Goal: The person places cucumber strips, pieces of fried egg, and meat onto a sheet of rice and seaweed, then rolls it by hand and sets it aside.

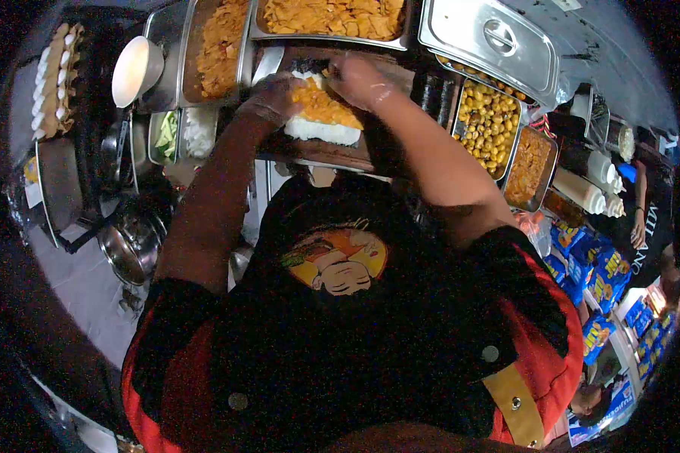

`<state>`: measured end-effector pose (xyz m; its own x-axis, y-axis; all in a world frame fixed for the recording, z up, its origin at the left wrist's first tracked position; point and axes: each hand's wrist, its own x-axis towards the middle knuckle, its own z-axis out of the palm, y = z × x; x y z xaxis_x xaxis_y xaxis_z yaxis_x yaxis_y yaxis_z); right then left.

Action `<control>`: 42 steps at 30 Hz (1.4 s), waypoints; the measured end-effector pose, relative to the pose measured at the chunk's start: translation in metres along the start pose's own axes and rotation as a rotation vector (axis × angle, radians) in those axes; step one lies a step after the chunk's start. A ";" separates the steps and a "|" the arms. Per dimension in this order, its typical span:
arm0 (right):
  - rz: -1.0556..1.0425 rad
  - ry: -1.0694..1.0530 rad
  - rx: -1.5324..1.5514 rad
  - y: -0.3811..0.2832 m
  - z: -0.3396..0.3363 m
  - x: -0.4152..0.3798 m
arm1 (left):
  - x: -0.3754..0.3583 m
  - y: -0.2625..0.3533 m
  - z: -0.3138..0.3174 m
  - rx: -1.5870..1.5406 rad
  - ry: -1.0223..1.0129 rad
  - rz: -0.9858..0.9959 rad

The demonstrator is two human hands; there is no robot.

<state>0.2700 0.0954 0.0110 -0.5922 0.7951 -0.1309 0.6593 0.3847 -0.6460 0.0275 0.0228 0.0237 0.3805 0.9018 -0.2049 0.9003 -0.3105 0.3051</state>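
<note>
A white slab point(323, 133), which looks like rice, lies on a wooden board point(378, 156) in front of me. Orange, shredded-looking filling point(326, 108) covers much of its top, and something dark point(304, 66) shows at its far end. My left hand point(274, 98), in a clear glove, touches the left side of the filling; its fingers are blurred. My right hand point(360, 81), gloved as well, is closed at the far right of the slab, with fingertips bunched over the filling. What they pinch is hidden. A flat blade-like piece point(268, 63) lies beyond my left hand.
Metal trays of orange food point(329, 19) border the board's far side. A steel lid point(495, 41) and a pan of small yellow-brown balls point(487, 124) are at right, a white bowl point(137, 72) and eggs point(57, 79) at left. Another person's arm point(640, 204) shows far right.
</note>
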 end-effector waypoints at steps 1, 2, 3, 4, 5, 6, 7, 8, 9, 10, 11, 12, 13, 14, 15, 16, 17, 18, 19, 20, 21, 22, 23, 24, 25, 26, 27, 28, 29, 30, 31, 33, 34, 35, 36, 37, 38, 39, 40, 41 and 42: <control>0.004 -0.002 -0.004 -0.001 -0.009 -0.011 | 0.000 -0.002 0.000 -0.006 0.001 0.003; 0.092 -0.082 0.069 -0.003 -0.019 -0.023 | 0.000 -0.005 -0.001 -0.067 0.022 0.037; 0.182 -0.161 0.143 -0.004 -0.025 -0.032 | 0.002 -0.006 -0.001 -0.127 0.042 0.073; 0.190 -0.156 0.138 0.001 -0.019 -0.038 | 0.005 0.000 -0.007 -0.131 0.043 0.083; 0.108 -0.233 0.069 0.007 -0.011 -0.045 | 0.007 0.007 -0.011 -0.105 0.001 0.030; 0.028 -0.311 -0.001 0.008 -0.009 -0.052 | 0.010 0.011 -0.011 -0.080 -0.041 -0.022; 0.038 -0.305 -0.006 0.011 -0.008 -0.057 | 0.016 0.010 -0.006 -0.083 -0.039 -0.009; 0.076 -0.303 0.041 0.013 -0.006 -0.061 | 0.022 0.010 -0.002 -0.090 -0.106 -0.039; 0.111 -0.301 0.086 0.015 -0.005 -0.063 | 0.028 0.008 -0.001 -0.096 -0.170 -0.070; 0.125 -0.247 0.177 0.017 -0.004 -0.063 | 0.031 0.005 0.000 -0.115 -0.204 -0.060; 0.130 -0.248 0.179 0.020 -0.002 -0.066 | 0.032 0.004 0.003 -0.117 -0.208 -0.057; 0.203 -0.247 0.130 0.013 -0.013 -0.067 | 0.033 0.002 0.008 -0.087 -0.211 -0.010; 0.275 -0.242 0.080 0.008 -0.021 -0.067 | 0.036 0.000 0.013 -0.055 -0.212 0.039; 0.280 -0.238 0.080 0.009 -0.019 -0.066 | 0.039 -0.002 0.017 -0.054 -0.212 0.046; 0.225 -0.237 0.028 0.014 -0.015 -0.063 | 0.039 -0.008 0.027 -0.047 -0.188 0.108; 0.169 -0.237 -0.025 0.015 -0.012 -0.061 | 0.041 -0.011 0.031 -0.040 -0.164 0.169; 0.171 -0.233 -0.023 0.014 -0.008 -0.063 | 0.042 -0.014 0.036 -0.038 -0.165 0.173; 0.075 -0.072 -0.032 0.007 -0.005 -0.067 | 0.041 -0.018 0.040 -0.246 -0.210 0.131; -0.021 0.091 -0.040 -0.001 -0.003 -0.068 | 0.040 -0.022 0.045 -0.453 -0.253 0.085; 0.007 -0.007 -0.065 -0.006 -0.003 -0.064 | 0.038 -0.027 0.048 -0.452 -0.257 0.083; 0.007 -0.006 -0.061 -0.007 0.005 -0.060 | 0.037 -0.034 0.050 -0.592 -0.193 0.096; -0.031 0.004 -0.126 -0.009 0.012 -0.055 | 0.036 -0.041 0.052 -0.728 -0.125 0.110; -0.067 0.013 -0.191 -0.008 0.018 -0.051 | 0.034 -0.048 0.053 -0.725 -0.127 0.110; -0.066 0.013 -0.188 -0.007 0.022 -0.047 | 0.031 -0.050 0.045 -0.504 -0.103 0.133; -0.058 0.009 -0.185 -0.006 0.026 -0.044 | 0.028 -0.050 0.038 -0.283 -0.078 0.154; -0.052 0.004 -0.183 -0.005 0.029 -0.042 | 0.027 -0.047 0.035 -0.283 -0.078 0.152; -0.055 0.004 -0.183 -0.003 0.032 -0.041 | 0.026 -0.045 0.034 -0.184 -0.106 0.122; -0.068 0.066 -0.153 0.001 0.035 -0.041 | 0.024 -0.045 0.033 -0.085 -0.133 0.090; -0.081 0.126 -0.122 0.005 0.037 -0.043 | 0.021 -0.045 0.033 -0.086 -0.133 0.084; -0.084 0.122 -0.121 0.004 0.034 -0.046 | 0.018 -0.030 0.018 -0.038 -0.148 0.070; -0.044 0.037 -0.168 0.002 0.026 -0.050 | 0.015 -0.026 0.015 0.008 -0.164 0.058; -0.002 -0.051 -0.222 -0.002 0.016 -0.056 | 0.013 -0.024 0.013 -0.040 -0.123 0.065; 0.006 -0.066 -0.212 -0.003 0.014 -0.058 | 0.012 -0.025 0.016 -0.082 -0.084 0.072; 0.013 -0.081 -0.202 -0.003 0.012 -0.058 | 0.012 -0.027 0.018 -0.086 -0.081 0.071; 0.012 -0.084 -0.204 -0.003 0.010 -0.059 | 0.010 -0.029 0.020 -0.076 -0.030 0.114; 0.030 -0.036 -0.102 -0.003 0.008 -0.060 | 0.009 -0.030 0.022 -0.065 0.018 0.157; 0.048 0.012 0.000 -0.004 0.007 -0.061 | 0.010 -0.032 0.025 -0.068 0.017 0.155; 0.049 0.009 0.001 -0.003 0.007 -0.062 | 0.014 -0.033 0.028 -0.052 -0.046 0.117; 0.075 0.058 0.067 0.000 0.006 -0.062 | 0.019 -0.041 0.037 -0.034 -0.108 0.080; 0.101 0.109 0.133 0.002 0.006 -0.063 | 0.024 -0.046 0.047 -0.034 -0.109 0.080; 0.103 0.110 0.134 0.003 0.004 -0.065 | 0.027 -0.060 0.071 -0.006 -0.089 0.093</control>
<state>0.3082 0.0426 0.0146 -0.4662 0.8761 -0.1230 0.6419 0.2393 -0.7285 -0.0013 0.0448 -0.0667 0.4797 0.8390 -0.2567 0.8590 -0.3894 0.3323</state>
